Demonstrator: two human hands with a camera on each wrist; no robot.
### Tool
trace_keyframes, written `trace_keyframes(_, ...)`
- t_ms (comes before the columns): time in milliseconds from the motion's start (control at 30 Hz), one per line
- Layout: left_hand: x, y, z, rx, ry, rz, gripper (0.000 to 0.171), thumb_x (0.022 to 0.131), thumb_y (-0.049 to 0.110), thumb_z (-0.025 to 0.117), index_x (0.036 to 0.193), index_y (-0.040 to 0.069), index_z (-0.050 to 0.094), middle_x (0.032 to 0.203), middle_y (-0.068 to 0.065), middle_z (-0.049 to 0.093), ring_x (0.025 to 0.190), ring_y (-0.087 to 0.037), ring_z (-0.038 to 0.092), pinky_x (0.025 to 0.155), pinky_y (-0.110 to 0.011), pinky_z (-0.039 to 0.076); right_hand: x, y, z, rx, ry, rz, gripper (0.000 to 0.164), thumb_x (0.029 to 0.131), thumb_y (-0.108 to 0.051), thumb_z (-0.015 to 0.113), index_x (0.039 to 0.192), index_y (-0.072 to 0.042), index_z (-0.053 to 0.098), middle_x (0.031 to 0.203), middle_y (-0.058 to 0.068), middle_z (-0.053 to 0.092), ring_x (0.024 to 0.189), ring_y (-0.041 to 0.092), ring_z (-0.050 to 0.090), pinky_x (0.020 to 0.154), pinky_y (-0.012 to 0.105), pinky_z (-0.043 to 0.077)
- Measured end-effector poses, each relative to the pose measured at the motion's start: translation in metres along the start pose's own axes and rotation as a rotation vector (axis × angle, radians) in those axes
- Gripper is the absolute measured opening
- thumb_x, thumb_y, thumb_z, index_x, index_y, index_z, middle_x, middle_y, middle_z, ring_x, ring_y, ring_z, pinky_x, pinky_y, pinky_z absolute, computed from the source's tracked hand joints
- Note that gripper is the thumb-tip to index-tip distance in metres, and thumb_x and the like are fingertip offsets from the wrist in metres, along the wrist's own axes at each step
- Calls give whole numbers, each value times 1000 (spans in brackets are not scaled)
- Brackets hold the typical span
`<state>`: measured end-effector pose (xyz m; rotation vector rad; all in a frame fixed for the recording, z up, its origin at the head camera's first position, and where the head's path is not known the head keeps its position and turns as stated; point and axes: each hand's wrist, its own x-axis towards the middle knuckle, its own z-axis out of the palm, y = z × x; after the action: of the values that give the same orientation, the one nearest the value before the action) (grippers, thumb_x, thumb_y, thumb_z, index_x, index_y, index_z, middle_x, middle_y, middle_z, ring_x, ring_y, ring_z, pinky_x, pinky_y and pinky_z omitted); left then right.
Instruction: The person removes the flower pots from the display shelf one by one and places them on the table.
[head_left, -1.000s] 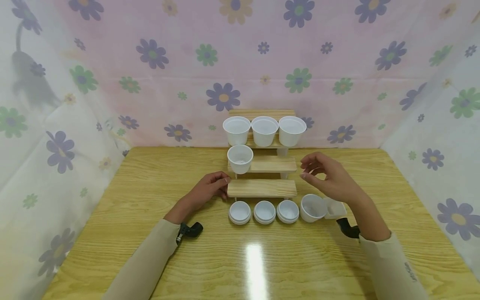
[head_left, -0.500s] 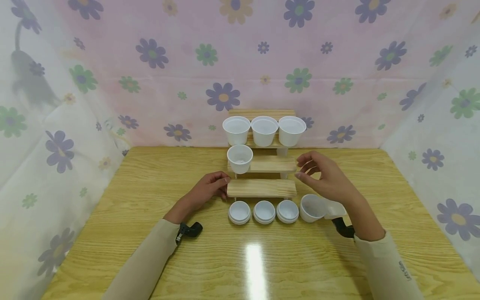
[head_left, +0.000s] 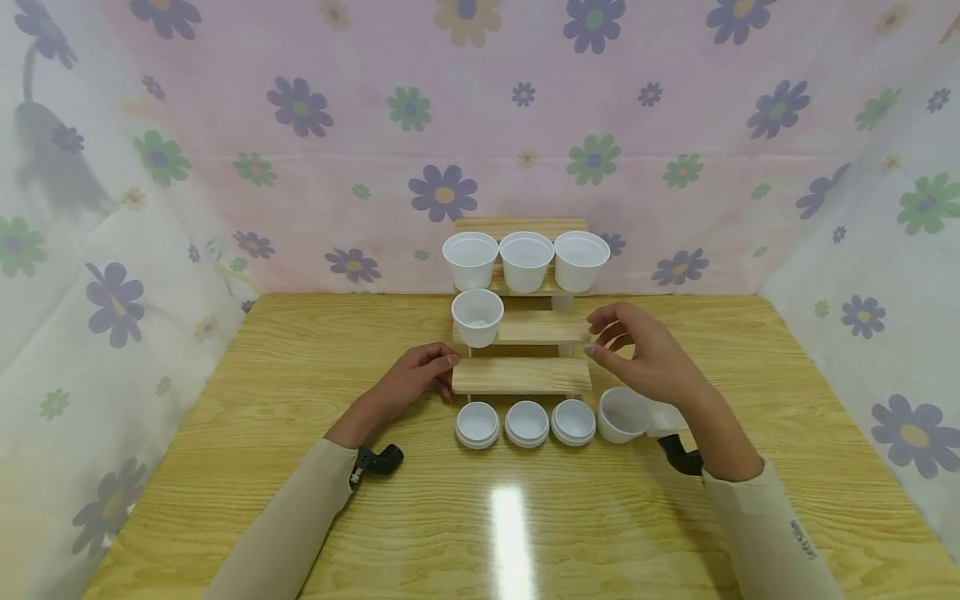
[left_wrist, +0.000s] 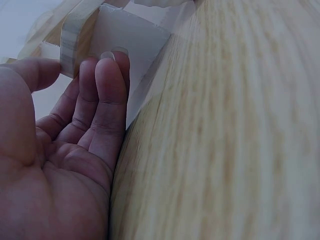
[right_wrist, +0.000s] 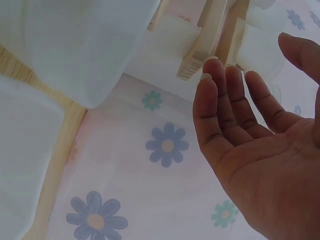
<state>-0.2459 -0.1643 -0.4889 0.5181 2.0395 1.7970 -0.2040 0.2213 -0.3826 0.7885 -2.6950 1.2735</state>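
Head view: left hand (head_left: 412,379) pinches the stand (head_left: 521,375); opposite, right hand (head_left: 651,354) curves loosely, empty.

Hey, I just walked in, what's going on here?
A person's left hand holds a pale wooden stepped rack by the left end of its lowest step. The right hand, holding nothing, is near the rack's right side. Three white tapered cups stand higher on the rack, with a similar cup one step below. Three small round white tubs sit in front.

Glare on table (head_left: 435,517), dim wrist views
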Motion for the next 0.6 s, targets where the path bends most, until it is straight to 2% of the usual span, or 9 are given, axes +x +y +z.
trace_keyframes(233, -1, 1, 1, 2, 3, 2, 28, 114, 23, 52, 117, -1, 65, 93, -14, 64, 78, -24, 68, 74, -35, 63, 0, -3, 3, -1, 2, 0, 34, 102, -10, 72, 131, 2, 59, 119, 16, 66, 104, 25, 67, 93, 51, 58)
trace_keyframes(600, 0, 1, 1, 2, 10, 8, 28, 114, 23, 53, 116, -1, 65, 90, -13, 62, 77, -24, 67, 74, -36, 63, 7, -9, 7, 14, 9, -14, 34, 102, -8, 72, 131, 5, 58, 120, 16, 65, 104, 28, 68, 94, 53, 58)
